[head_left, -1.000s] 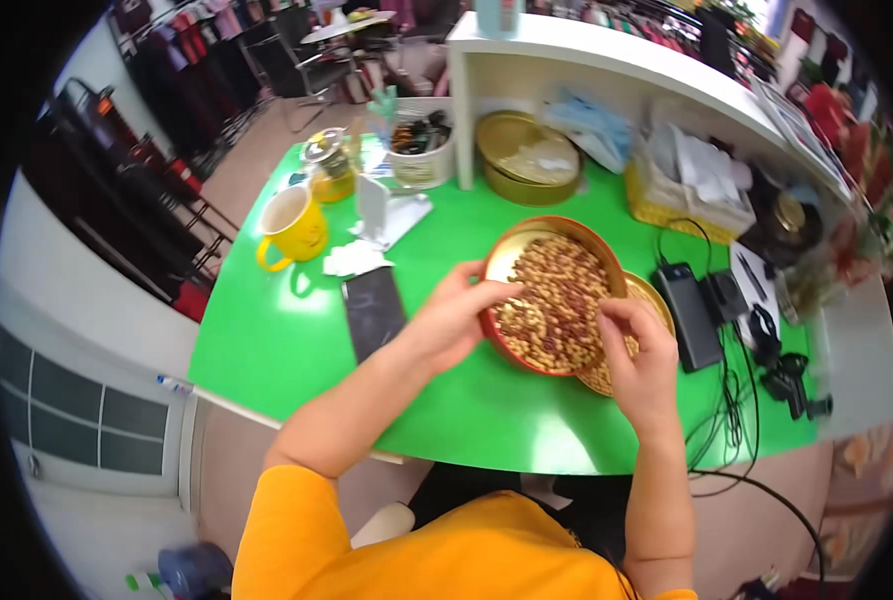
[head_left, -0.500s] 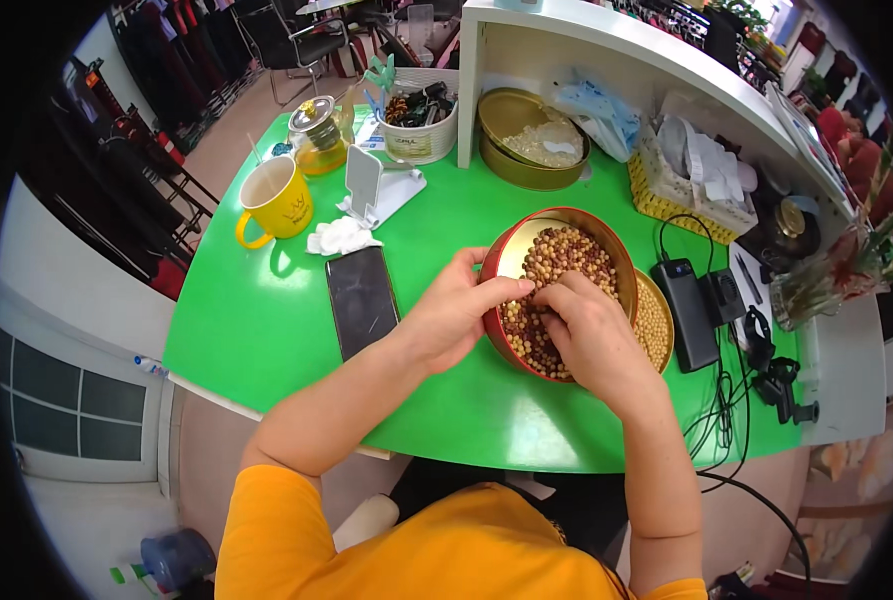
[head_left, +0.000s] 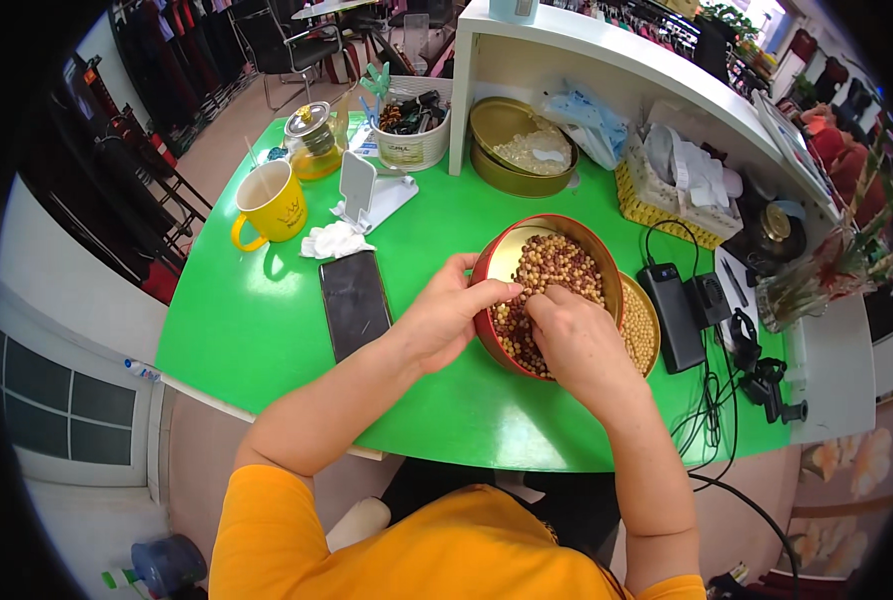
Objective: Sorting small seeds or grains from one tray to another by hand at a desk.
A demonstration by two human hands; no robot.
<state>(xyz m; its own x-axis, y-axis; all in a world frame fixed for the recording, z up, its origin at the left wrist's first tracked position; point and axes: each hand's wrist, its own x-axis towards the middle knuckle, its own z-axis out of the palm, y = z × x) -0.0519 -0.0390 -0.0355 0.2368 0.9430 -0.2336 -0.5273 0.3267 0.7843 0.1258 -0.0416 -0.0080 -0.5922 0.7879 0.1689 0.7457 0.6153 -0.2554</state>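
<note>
The work stands partway, as far as can be judged: a deep round red tin sits toward the right of the green table, tilted a little, with dark and pale beads lying mixed inside, while a shallower gold tin just beyond its right side, partly hidden by it, shows only pale beads. That gold tin looks like the finished portion, so a fair share of the pale ones seems to be set apart already; plenty of pale ones remain among the dark ones in the red tin, so a good deal of picking appears to be left. The left hand grips the red tin at its left wall, thumb over the rim and fingers round the outside, steadying it. The right hand reaches in over the near right side of the same tin, fingers bunched and dipped into the beads; whether a bead is pinched between the fingertips cannot be told, since the back of the hand covers them. A black phone lies to the left, and a black power bank lies right of the gold tin, both apart from the hands
</note>
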